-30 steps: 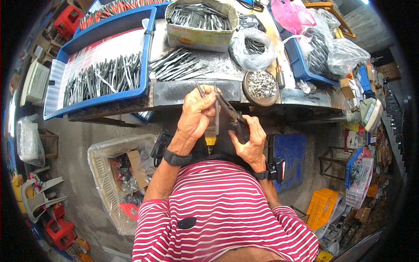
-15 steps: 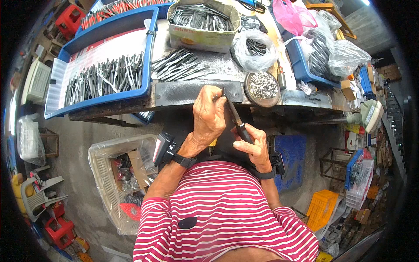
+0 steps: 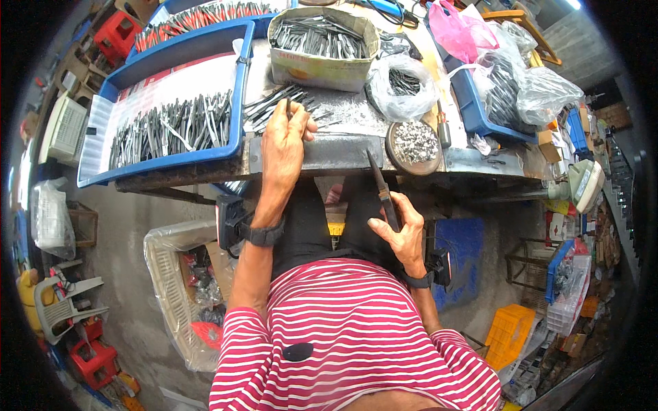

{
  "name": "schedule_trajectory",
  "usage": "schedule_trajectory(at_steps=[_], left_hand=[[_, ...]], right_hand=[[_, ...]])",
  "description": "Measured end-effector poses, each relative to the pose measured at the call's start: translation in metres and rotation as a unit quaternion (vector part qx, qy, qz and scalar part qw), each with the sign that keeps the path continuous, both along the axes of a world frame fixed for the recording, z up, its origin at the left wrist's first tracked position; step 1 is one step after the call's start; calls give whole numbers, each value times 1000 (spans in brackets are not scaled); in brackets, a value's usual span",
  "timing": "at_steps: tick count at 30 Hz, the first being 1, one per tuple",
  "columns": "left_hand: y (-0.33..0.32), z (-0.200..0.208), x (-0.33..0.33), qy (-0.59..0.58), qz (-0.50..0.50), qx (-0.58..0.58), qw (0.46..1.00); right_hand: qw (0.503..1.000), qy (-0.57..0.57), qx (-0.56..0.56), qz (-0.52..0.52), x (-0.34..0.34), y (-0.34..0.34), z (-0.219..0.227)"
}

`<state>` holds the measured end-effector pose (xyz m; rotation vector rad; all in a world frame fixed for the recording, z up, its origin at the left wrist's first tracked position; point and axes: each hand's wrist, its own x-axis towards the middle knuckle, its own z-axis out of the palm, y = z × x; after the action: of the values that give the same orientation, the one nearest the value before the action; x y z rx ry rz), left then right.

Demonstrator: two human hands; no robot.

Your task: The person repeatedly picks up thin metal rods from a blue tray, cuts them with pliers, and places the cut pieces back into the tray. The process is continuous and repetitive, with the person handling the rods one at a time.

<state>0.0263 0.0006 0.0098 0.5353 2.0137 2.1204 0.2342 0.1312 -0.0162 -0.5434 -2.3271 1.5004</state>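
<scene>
My left hand (image 3: 282, 145) reaches over the table edge to a loose pile of slim black and silver metal pieces (image 3: 259, 109). Its fingers are curled together, and a thin dark piece (image 3: 288, 108) shows between the fingertips. Nearer my body, my right hand (image 3: 403, 229) is wrapped round the dark handle of a knife-like tool (image 3: 382, 186). The narrow pointed blade slants up and left, apart from my left hand. A round dish of small silvery bits (image 3: 414, 145) sits at the table edge beyond the blade.
A blue tray (image 3: 241, 89) of similar slim pieces stands left; an open carton (image 3: 322, 72) full of them is behind. Right of it are a plastic-lined container (image 3: 401, 96) and another blue tray (image 3: 471, 103) with bags. A plastic-covered crate (image 3: 164, 288) lies on the floor.
My left hand has moved away from the blade tip, forward and left to the loose pile. My right hand keeps the knife-like tool in nearly the same place.
</scene>
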Motion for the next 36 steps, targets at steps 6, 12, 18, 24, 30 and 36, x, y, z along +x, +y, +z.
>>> schedule_trajectory(at_steps=[6,12,18,24,30,36], left_hand=[[22,-11,-25,228,30,-322,918],[32,-46,-36,416,58,-348,838],[32,-47,-35,462,69,-314,826],[29,-18,-15,309,110,-211,921],[13,5,18,-56,-39,105,992],[3,1,31,-247,-153,191,938]], right_hand=[[999,-9,45,10,1,1,2],[999,-3,31,4,2,2,-1],[1000,-12,10,5,2,2,1],[994,74,76,9,-6,4,2],[984,100,145,-6,-14,5,10],[977,110,183,-15,-18,-1,15]])
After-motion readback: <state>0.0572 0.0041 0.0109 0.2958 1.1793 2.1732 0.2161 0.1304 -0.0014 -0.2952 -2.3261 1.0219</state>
